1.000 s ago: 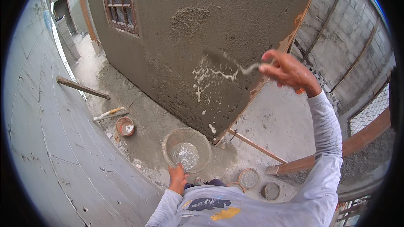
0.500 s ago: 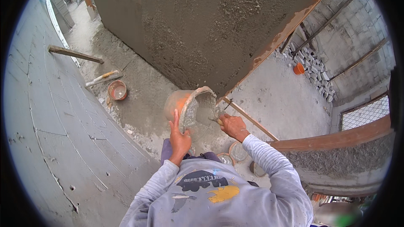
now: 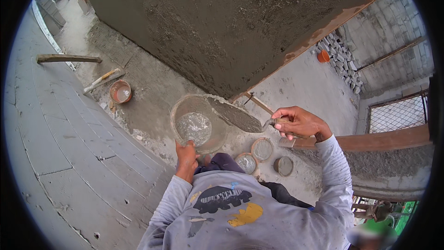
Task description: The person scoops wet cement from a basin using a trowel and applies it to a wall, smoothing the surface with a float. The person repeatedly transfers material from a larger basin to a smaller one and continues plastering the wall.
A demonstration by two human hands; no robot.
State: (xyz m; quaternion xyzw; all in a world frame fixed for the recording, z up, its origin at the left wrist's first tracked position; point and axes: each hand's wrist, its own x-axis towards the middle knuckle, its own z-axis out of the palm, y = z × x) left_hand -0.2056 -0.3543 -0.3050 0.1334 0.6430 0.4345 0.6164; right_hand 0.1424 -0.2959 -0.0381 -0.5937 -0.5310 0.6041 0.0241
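My left hand (image 3: 186,159) grips the near rim of a large mortar-coated bucket (image 3: 179,113), which sits upright in front of me with wet grey mortar (image 3: 193,125) in its bottom. Closed round a trowel handle, my right hand (image 3: 298,122) holds the tool just right of the bucket; its long blade (image 3: 233,115), coated in grey mortar, reaches over the bucket's rim. Beyond them rises a wall (image 3: 199,28) of wet render, rough in patches, with a timber edge (image 3: 314,37) along its right.
Small buckets (image 3: 119,91) (image 3: 262,148) (image 3: 283,166) stand about the floor. A block wall (image 3: 55,148) with a leaning plank (image 3: 69,59) curves along my left. On the right are rubble (image 3: 342,65), an orange bucket (image 3: 323,56), a timber beam (image 3: 370,142) and, low down, a partly blurred person (image 3: 377,208).
The trowel flicked mortar at the wall, then dipped into the tilted bucket. Now the bucket is upright again, and my right hand has lifted the loaded blade out to the right.
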